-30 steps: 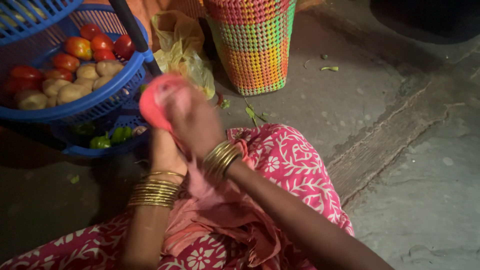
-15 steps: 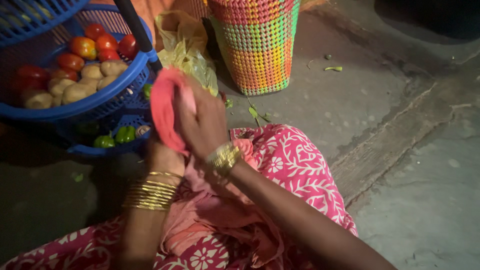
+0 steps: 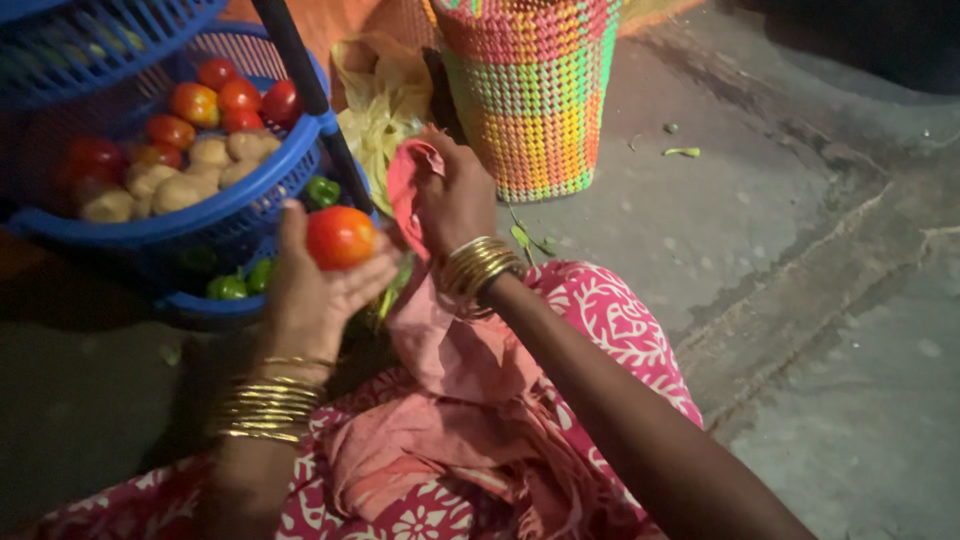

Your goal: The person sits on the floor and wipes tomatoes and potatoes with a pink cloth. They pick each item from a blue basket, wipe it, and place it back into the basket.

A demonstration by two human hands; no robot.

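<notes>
Left hand (image 3: 310, 295) is raised palm-up with the wrist bent back, fingers curled loosely under a round, smooth red-orange tomato (image 3: 341, 237) that sits in the fingertips just in front of the blue basket rack. Right hand (image 3: 455, 195) is lifted beside it, fingers closed in a pinch on a bunched fold of soft pink cloth (image 3: 440, 340), which hangs down crumpled to the lap. Both wrists carry stacks of thin gold bangles (image 3: 268, 405). Half a second ago the two hands were together with the cloth wrapped over the tomato; now they have parted and the tomato is bare. Behind it, the blue plastic lattice basket (image 3: 215, 215) holds glossy tomatoes and knobbly pale potatoes (image 3: 180, 185), with green peppers (image 3: 232, 285) on the tier below. Further out stands a woven basket (image 3: 530, 95) of pink, green and yellow checks on the rough grey concrete floor (image 3: 760, 230), with crinkled yellowish plastic bag (image 3: 385, 105) beside it
</notes>
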